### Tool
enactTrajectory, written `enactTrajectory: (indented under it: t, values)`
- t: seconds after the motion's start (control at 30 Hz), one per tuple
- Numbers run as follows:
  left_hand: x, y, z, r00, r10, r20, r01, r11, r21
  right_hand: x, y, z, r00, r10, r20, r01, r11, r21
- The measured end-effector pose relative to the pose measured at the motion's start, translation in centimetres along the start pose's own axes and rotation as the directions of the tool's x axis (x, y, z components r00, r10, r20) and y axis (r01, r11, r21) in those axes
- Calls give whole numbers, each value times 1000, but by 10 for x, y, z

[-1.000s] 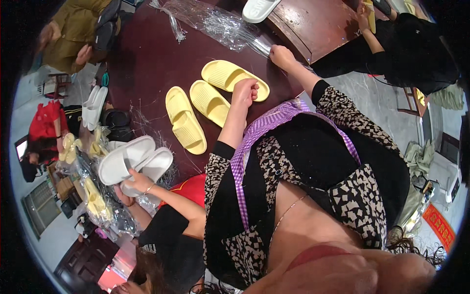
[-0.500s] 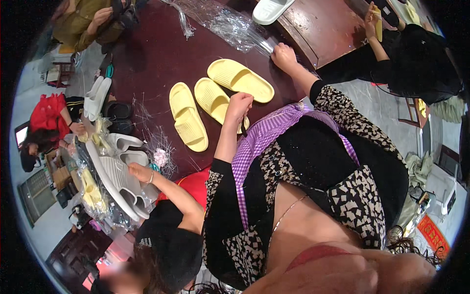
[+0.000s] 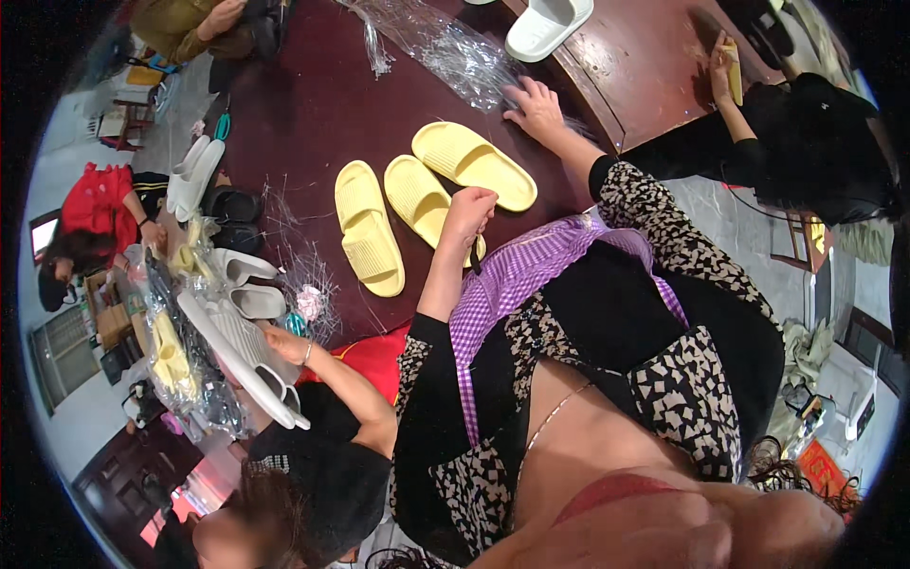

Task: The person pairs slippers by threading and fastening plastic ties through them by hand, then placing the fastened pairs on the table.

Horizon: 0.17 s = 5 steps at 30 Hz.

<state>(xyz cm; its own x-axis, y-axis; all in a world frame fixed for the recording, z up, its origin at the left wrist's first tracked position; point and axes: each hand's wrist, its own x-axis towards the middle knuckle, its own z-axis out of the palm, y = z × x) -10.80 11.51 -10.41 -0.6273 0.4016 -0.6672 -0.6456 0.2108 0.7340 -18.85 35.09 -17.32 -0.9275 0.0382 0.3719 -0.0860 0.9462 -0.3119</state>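
Three yellow ridged slide sandals lie on the dark red table (image 3: 294, 104) in front of me. One sandal (image 3: 360, 201) is at the left, a middle sandal (image 3: 409, 185) is partly covered by my left hand, and another sandal (image 3: 488, 171) lies at the right. My left hand (image 3: 471, 213) is closed just over the middle one. A short dark piece shows below its fingers; I cannot make out what it is. My right hand (image 3: 538, 112) has its fingers spread, somewhat blurred, at the near end of a pile of clear plastic bags (image 3: 431, 52).
At my left, a co-worker's hand (image 3: 284, 343) is at grey-white slides (image 3: 232, 346) beside bagged yellow ones (image 3: 171, 356). Loose clear strands (image 3: 294, 256) and black slides (image 3: 235, 216) lie along the left table edge. A white slide (image 3: 548, 27) rests far right. Another person's hand (image 3: 725, 71) holds something yellow.
My right hand has shifted slightly left, its fingers opening from a curled pose at the bags. My left hand stays by the middle sandal. The co-worker's grey-white slides have tilted and moved slightly.
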Motion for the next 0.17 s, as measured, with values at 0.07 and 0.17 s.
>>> enactTrajectory:
  t: [0.07, 0.17]
  values:
    - [-2, 1, 1, 1000, -1, 1, 1, 1000, 2, 9, -1, 4, 999, -25, 29, 26, 1000, -13]
    - [-5, 1, 0, 1000, 0, -4, 0, 1000, 18, 23, -2, 7, 979, -28, 200, 36, 999, -35]
